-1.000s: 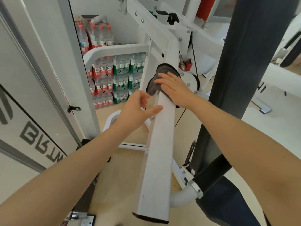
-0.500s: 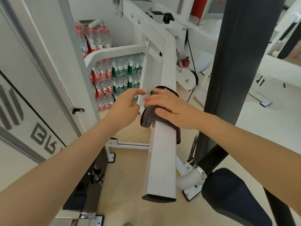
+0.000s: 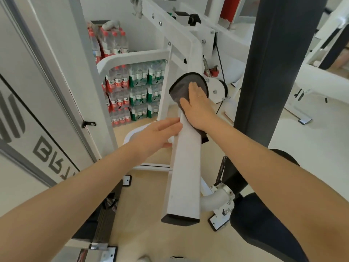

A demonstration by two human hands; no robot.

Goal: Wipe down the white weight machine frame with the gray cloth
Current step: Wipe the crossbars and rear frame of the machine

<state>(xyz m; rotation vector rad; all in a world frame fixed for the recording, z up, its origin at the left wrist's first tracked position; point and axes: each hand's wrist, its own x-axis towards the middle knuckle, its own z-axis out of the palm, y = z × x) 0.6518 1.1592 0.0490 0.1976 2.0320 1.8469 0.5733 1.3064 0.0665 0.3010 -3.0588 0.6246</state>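
Right hand: lay flat, fingers straight and together, palm pressing the gray cloth onto the top face of the white frame bar; a ring showed on one finger.
Left hand: open, fingers extended, fingertips touching the left side of the same bar just below the cloth; it gripped nothing, and seemed to be steadying the bar.
Cloth position: draped over the bar near its upper bend, spilling down both sides, with one dark corner hanging on the right beneath the wrist.
Step in hand: judged to be mid-wipe along the sloping bar, the cloth sitting high on it.
Left to do: the lower stretch of the bar down to its black end cap looked bare of cloth, so much of the frame probably remained.
Next move: likely a flat stroke along the bar, with even palm pressure so the cloth slid rather than bunched.
Cloth material: soft, matte, with a darker stitched edge and rounded corners.
Bar material: square-section painted metal, smooth and faintly speckled.
Nearby: packs of bottled water stacked behind the frame; a dark upright pad to the right.
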